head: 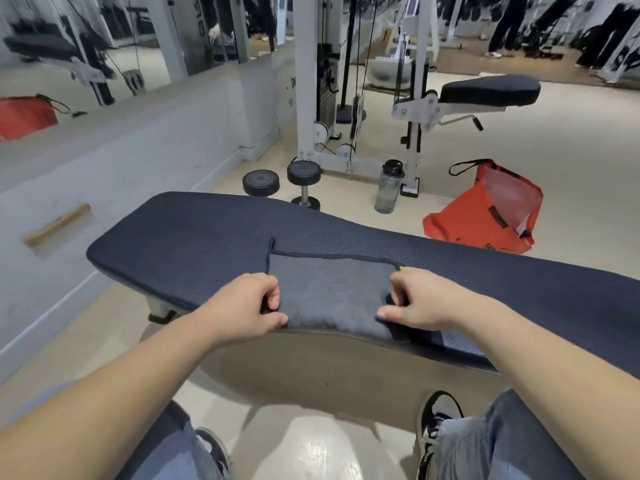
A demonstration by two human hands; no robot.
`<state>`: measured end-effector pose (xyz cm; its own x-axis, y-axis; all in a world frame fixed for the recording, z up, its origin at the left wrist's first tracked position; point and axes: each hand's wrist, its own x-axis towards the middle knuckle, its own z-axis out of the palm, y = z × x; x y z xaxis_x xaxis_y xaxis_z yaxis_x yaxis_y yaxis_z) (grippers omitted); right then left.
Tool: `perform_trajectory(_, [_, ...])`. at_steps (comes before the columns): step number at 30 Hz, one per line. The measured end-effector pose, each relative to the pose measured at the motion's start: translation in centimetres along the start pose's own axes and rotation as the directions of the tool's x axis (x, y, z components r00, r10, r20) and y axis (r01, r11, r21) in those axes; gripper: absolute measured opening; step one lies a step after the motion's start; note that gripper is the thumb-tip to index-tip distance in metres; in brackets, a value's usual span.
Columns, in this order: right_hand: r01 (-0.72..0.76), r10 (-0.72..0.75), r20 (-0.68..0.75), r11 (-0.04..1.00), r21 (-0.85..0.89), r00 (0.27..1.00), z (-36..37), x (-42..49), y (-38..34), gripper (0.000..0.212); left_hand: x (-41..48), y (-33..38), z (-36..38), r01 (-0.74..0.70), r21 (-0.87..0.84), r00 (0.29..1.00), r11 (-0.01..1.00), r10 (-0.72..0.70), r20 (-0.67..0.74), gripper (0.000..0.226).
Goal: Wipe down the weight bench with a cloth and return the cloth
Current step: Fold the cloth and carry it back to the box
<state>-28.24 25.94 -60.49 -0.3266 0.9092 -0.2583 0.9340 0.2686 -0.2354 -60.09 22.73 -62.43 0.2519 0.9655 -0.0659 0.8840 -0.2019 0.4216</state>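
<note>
A dark navy weight bench (194, 237) runs across the view from the left to the far right. A dark grey cloth (329, 289) lies spread flat on its pad near the front edge. My left hand (242, 304) pinches the cloth's near left corner. My right hand (420, 301) pinches the near right corner, with a fold of cloth bunched under the fingers. Both forearms reach in from below, and the cloth's front edge hangs slightly over the bench's rim.
Behind the bench stand two dumbbells (303, 178), a clear water bottle (389, 187) and an orange bag (491, 213) on the floor. A white cable machine (308, 98) and a padded seat (490, 90) stand farther back. A mirrored wall runs along the left.
</note>
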Motion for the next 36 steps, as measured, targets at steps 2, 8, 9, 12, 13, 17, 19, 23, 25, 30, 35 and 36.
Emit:
perform_trajectory(2, [0.001,0.004,-0.113,0.999,0.043,0.994,0.4,0.2,-0.5,0.038,0.2,0.4,0.1,0.034,-0.016,0.999,0.999,-0.034,-0.029,0.037])
perform_trajectory(8, [-0.077,0.08,-0.03,0.993,0.093,0.996,-0.3,0.0,-0.2,0.023,-0.4,0.4,-0.4,0.088,-0.014,0.992,0.996,-0.087,0.093,0.022])
perform_trajectory(9, [-0.064,0.079,-0.074,0.981,0.184,0.994,-1.2,-0.2,-0.1,0.023,-0.4,0.6,-1.4,0.086,-0.043,0.995,0.995,-0.083,0.059,0.015])
perform_trajectory(12, [0.001,0.159,-0.237,0.829,0.56,0.958,-5.0,-1.1,-0.1,0.014,0.1,2.2,-6.5,0.087,-0.143,0.996,0.986,-0.091,-0.018,0.01])
perform_trajectory(13, [0.037,0.198,-0.299,0.777,0.629,0.934,-6.5,-1.5,-0.4,0.012,0.2,3.0,-8.3,0.063,-0.151,0.997,0.987,-0.07,-0.04,0.01])
perform_trajectory(17, [0.217,0.348,-0.484,0.585,0.782,0.803,-10.7,-2.0,-2.1,0.018,0.6,6.6,-14.4,-0.041,-0.1,0.969,0.994,0.016,-0.245,0.013])
perform_trajectory(19, [0.324,0.404,-0.569,0.53,0.784,0.716,-12.2,-2.4,-3.1,0.023,0.7,8.2,-16.6,-0.095,-0.212,0.944,0.973,0.02,-0.331,0.015])
perform_trajectory(23, [0.404,0.41,-0.698,0.599,0.691,0.586,-14.3,-3.3,-4.6,0.018,1.0,10.3,-18.8,-0.159,-0.29,0.907,0.944,0.024,-0.42,0.021])
perform_trajectory(25, [0.394,0.415,-0.696,0.604,0.692,0.586,-14.6,-3.2,-4.8,0.018,1.6,10.7,-18.8,-0.154,-0.213,0.9,0.965,0.048,-0.433,0.023])
perform_trajectory(30, [0.325,0.44,-0.644,0.604,0.728,0.625,-14.1,-1.1,-3.6,0.021,4.4,8.9,-17.1,-0.074,-0.203,0.941,0.976,0.001,-0.338,0.022])
perform_trajectory(35, [0.266,0.454,-0.576,0.58,0.77,0.68,-12.1,2.2,-2.0,0.022,7.9,7.1,-15.2,0.036,-0.089,0.953,0.995,-0.061,-0.296,0.034])
perform_trajectory(36, [0.25,0.457,-0.559,0.575,0.779,0.692,-11.7,2.7,-1.7,0.022,8.4,6.8,-14.6,0.048,-0.096,0.954,0.994,-0.074,-0.292,0.034])
